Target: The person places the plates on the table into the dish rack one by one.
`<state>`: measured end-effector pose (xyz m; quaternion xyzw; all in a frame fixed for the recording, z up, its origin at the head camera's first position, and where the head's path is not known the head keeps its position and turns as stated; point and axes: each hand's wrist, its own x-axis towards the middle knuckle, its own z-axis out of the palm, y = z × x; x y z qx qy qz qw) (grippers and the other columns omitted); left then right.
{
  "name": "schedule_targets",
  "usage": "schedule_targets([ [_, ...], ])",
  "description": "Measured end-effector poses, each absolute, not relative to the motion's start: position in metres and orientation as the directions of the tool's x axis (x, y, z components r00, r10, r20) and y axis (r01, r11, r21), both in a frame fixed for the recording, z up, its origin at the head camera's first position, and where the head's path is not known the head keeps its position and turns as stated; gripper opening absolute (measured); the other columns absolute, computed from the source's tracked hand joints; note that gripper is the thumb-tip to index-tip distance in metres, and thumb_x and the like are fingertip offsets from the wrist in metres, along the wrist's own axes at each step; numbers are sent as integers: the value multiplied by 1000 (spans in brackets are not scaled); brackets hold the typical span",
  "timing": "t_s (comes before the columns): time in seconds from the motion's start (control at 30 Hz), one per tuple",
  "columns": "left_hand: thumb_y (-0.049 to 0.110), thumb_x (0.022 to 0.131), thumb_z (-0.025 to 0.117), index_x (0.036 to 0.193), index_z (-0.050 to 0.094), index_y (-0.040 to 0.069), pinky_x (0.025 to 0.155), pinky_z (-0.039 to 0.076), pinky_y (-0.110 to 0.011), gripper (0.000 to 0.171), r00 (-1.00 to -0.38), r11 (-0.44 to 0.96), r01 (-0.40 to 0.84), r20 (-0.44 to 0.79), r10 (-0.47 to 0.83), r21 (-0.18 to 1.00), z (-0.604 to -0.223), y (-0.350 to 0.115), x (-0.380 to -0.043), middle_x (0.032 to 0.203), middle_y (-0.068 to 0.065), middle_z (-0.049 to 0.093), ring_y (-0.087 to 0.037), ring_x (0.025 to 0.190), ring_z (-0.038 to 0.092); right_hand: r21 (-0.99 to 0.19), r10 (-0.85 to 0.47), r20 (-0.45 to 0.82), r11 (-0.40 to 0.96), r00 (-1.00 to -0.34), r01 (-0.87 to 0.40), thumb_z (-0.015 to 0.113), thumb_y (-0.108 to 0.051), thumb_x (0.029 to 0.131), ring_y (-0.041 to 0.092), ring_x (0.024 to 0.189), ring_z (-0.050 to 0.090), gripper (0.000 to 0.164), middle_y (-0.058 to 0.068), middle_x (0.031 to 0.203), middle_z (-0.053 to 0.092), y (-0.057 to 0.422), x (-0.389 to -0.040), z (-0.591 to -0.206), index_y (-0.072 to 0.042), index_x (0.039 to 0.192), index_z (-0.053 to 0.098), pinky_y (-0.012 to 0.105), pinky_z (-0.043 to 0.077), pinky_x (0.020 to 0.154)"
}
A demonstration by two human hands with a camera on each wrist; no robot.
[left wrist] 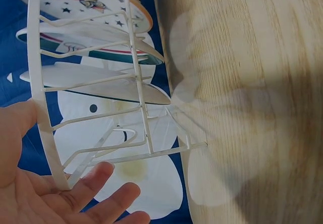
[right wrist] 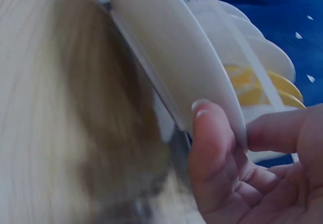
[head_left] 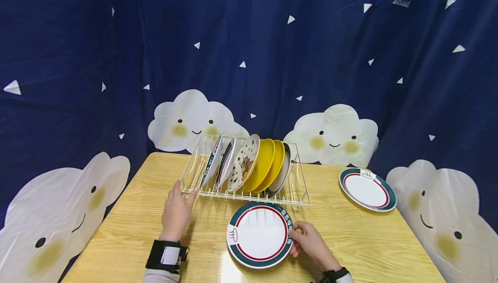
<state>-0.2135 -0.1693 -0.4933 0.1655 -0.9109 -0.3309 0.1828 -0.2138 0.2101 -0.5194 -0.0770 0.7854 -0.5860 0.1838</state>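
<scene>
My right hand pinches the right rim of a white plate with a green band and a red ring. The thumb lies on its face and the fingers are beneath. In the right wrist view its pale underside is raised off the table. At the front left corner of a white wire dish rack, my left hand holds the frame between thumb and fingers. Standing in the rack are white plates, a star-patterned plate, two yellow plates and a dark-rimmed plate.
Another green-banded plate lies face up at the right of the wooden table. Behind the table hangs a dark blue curtain with white clouds and triangles. The rack stands near the table's back edge.
</scene>
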Motion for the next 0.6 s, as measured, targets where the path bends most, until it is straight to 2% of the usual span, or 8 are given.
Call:
schedule_targets([
  [0.3, 47, 97, 54, 147, 30, -8, 77, 53, -60, 78, -882, 723, -180, 216, -419, 666, -495, -170, -215, 125, -36, 53, -52, 105, 61, -941, -267, -196, 322, -944, 104, 53, -9, 96, 10, 46, 59, 23, 4, 58, 60, 259, -200, -501, 13, 98, 51, 29, 54, 47],
  [0.6, 45, 97, 54, 147, 29, -9, 78, 52, -61, 77, -882, 718, -176, 216, -419, 674, -496, -169, -214, 126, -36, 52, -52, 107, 60, -915, -116, -235, 361, -965, 179, 50, -9, 97, 11, 49, 59, 23, 0, 59, 59, 306, -185, -473, 13, 102, 48, 29, 55, 51],
])
